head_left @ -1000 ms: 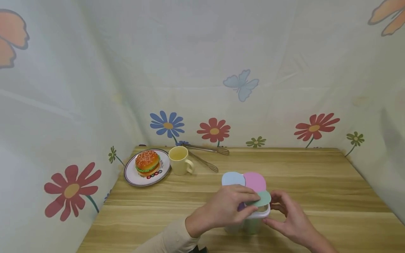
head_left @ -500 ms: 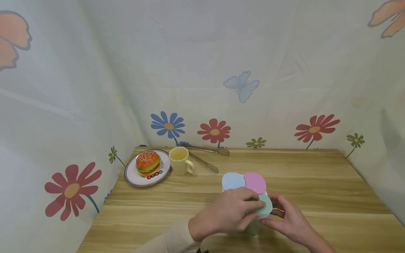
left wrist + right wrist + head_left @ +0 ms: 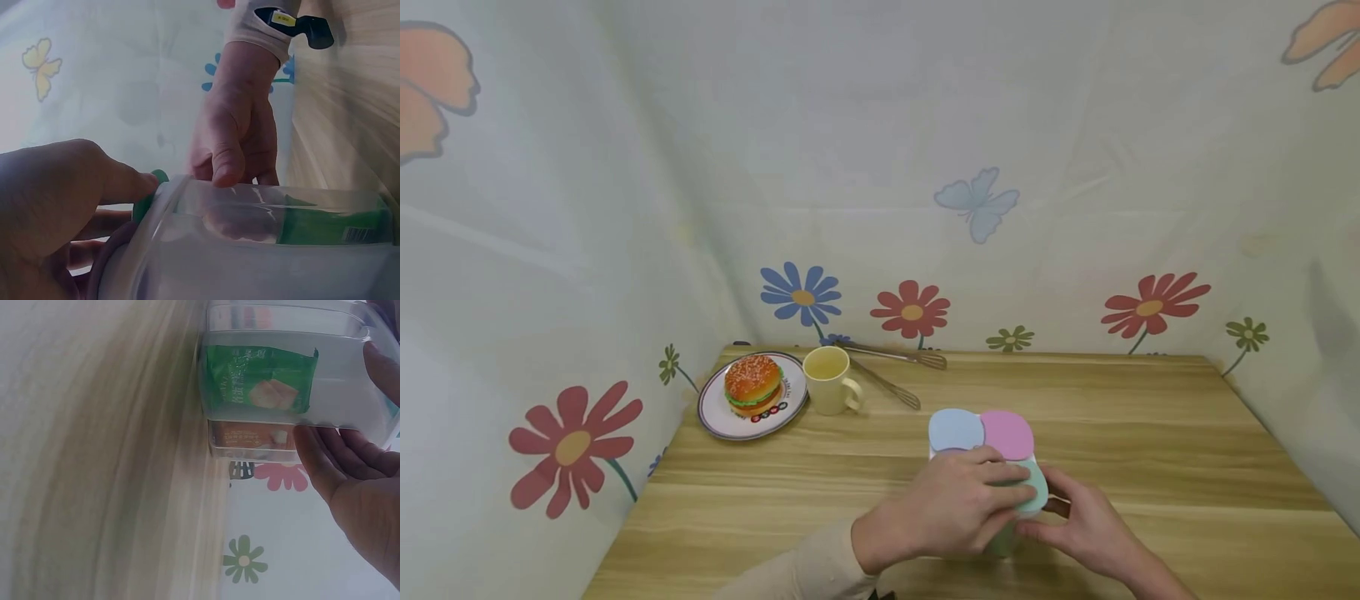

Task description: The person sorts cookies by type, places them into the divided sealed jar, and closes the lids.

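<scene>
A clear storage box (image 3: 340, 394) with several compartments stands on the table near the front. Its top has rounded flip lids: blue (image 3: 956, 430), pink (image 3: 1008, 435), green (image 3: 1037, 487), and a purple one mostly under my left hand (image 3: 951, 504). That hand presses the green lid flat with extended fingers, its thumb at the lid's edge. My right hand (image 3: 1092, 527) holds the box at its right corner, thumb on the near side and fingers behind. Through the wall, in the right wrist view, show a green packet (image 3: 256, 380) and a brown packet (image 3: 250, 435) in separate compartments.
At the back left of the wooden table (image 3: 1150, 433) lies a plate (image 3: 715, 417) with a toy hamburger (image 3: 754, 383). Beside it stand a yellow mug (image 3: 827, 385) and two whisks (image 3: 891, 387), lying down. A flowered curtain (image 3: 850, 125) encloses the back and sides.
The green lid, tilted up a second ago, now lies flat on the box. My left hand has moved slightly right and down, spreading over it. The right hand keeps its hold.
</scene>
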A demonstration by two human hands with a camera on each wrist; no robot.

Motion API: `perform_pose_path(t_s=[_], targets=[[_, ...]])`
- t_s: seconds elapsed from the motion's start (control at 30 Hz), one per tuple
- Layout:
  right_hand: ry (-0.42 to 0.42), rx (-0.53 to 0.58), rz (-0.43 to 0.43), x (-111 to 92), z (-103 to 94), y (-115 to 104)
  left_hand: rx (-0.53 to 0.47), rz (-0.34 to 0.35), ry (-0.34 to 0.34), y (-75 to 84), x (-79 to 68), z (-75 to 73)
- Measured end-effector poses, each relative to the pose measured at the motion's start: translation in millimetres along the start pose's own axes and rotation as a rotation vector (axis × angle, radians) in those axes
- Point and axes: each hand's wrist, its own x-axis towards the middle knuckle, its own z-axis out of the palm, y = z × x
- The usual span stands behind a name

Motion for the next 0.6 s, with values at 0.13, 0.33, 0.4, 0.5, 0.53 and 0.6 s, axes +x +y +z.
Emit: perform_pose_path(t_s=[0.13, 0.33, 0.4, 0.5, 0.53, 0.6], targets=[[-0.008, -0.006, -0.014, -0.7, -0.2, 0.4, 0.077, 0.032, -0.004, 2.0, 1.9, -2.1], [-0.016, -0.008, 0.022, -0.7, -2.1, -1.0, 0.168, 0.080, -0.023, 5.5, 3.8, -4.6], [-0.029, 0.002, 0.042, -0.1, -1.8, -1.9, 0.171, 0.088, -0.017, 5.3, 2.4, -3.4], [-0.037, 0.005, 0.061, -1.5, -1.9, -2.3, 0.138, 0.081, 0.013, 5.3, 0.8, 0.8], [-0.039, 0.002, 0.062, -1.8, -1.9, -2.0, 0.125, 0.077, 0.017, 4.8, 0.0, 2.1], [-0.052, -0.016, 0.055, -1.5, -2.6, -1.1, 0.093, 0.072, 0.019, 3.4, -1.6, 4.5]])
